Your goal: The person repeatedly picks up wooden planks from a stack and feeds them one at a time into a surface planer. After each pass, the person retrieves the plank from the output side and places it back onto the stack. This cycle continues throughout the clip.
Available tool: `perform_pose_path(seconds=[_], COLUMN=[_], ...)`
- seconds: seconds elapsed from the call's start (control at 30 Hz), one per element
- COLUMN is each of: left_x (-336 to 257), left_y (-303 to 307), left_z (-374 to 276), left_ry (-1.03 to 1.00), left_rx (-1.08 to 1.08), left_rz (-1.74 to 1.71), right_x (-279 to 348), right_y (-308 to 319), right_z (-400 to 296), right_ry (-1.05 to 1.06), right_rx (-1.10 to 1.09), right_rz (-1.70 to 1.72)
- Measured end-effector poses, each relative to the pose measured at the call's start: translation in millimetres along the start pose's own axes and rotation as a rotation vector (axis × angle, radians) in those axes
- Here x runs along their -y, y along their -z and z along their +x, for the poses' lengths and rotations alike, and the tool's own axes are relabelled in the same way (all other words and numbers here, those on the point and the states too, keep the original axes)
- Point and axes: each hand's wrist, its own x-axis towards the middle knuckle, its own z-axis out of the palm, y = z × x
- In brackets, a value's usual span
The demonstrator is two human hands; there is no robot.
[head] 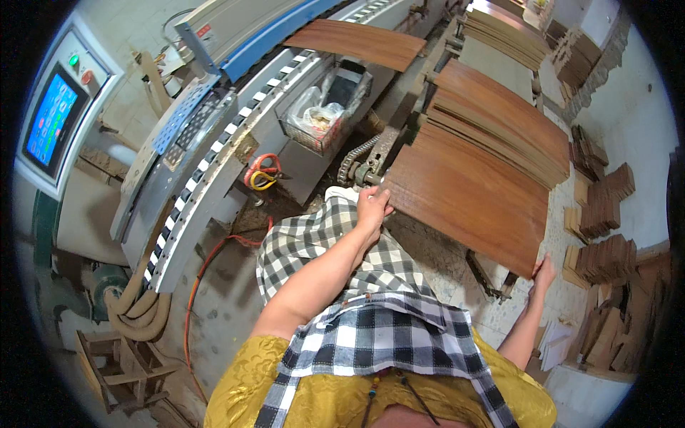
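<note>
A flat wood-grain panel (471, 198) lies before me at the near end of a row of boards. My left hand (373, 207) grips its near left corner, thumb on top. At the near right corner, my right hand (543, 274) holds the edge; some of its fingers are hidden. Directly behind this panel are several stacked boards (497, 147) with brown edges, and another wood-grain panel (497, 101) lies beyond them. Across the machine's track rests a separate wood-grain panel (358, 43), partly under the blue-edged housing.
An edge-banding-type machine with a pad track (214, 152) runs along the left, with a lit control screen (52, 117). Orange-and-yellow-handled scissors (263, 174) hang beside a wire basket (307, 134). An orange hose (195, 289) crosses the floor near a wooden stool (126, 369). Board stacks (602, 262) line the right wall.
</note>
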Motion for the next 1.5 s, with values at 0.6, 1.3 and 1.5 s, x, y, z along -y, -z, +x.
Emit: perform_pose_path(seconds=[0.6, 1.3, 1.5], left_x=[-147.1, -144.8, -143.5], left_y=[162.5, 251.9, 262.7], left_z=[-106.9, -213.9, -215.7], left_ry=[-0.467, -0.667, -0.624], left_rx=[-0.240, -0.403, -0.407], left_rz=[-0.284, -0.186, -0.114], right_x=[146.7, 179.8, 171.3], right_y=[-243.6, -315.0, -296.6], right_z=[-235.3, -390.7, -359.7], right_ry=[0.321, 0.327, 0.447], right_rx=[0.767, 1.965, 1.771], right_rz=[0.425, 0.084, -0.104])
